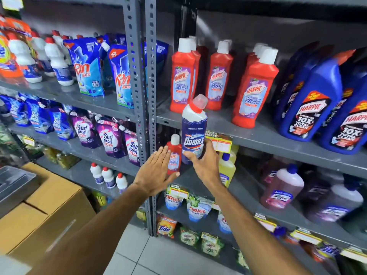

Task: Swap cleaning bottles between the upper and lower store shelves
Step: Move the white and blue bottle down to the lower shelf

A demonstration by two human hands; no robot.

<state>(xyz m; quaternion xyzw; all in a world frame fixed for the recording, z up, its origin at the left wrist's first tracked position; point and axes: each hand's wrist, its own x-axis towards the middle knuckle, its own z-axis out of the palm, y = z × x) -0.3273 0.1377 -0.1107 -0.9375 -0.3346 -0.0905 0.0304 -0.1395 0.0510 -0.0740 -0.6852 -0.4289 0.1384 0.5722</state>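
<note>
My right hand (204, 163) grips the base of a blue and white Domex bottle (194, 128) with a red neck and clear cap, held upright in front of the upper shelf's edge (258, 141). My left hand (156, 171) is spread flat, fingers apart, beside a small red Harpic bottle (174, 155) standing on the lower shelf (244, 193); its thumb lies by the bottle's base. Red Harpic bathroom cleaner bottles (255, 90) stand in rows on the upper shelf.
Big blue Harpic bottles (309, 104) fill the upper shelf's right end. A yellow bottle (227, 169) and pink and purple bottles (282, 187) stand on the lower shelf. A slotted grey upright (145, 96) splits the racks. Cardboard boxes (45, 211) sit at the lower left.
</note>
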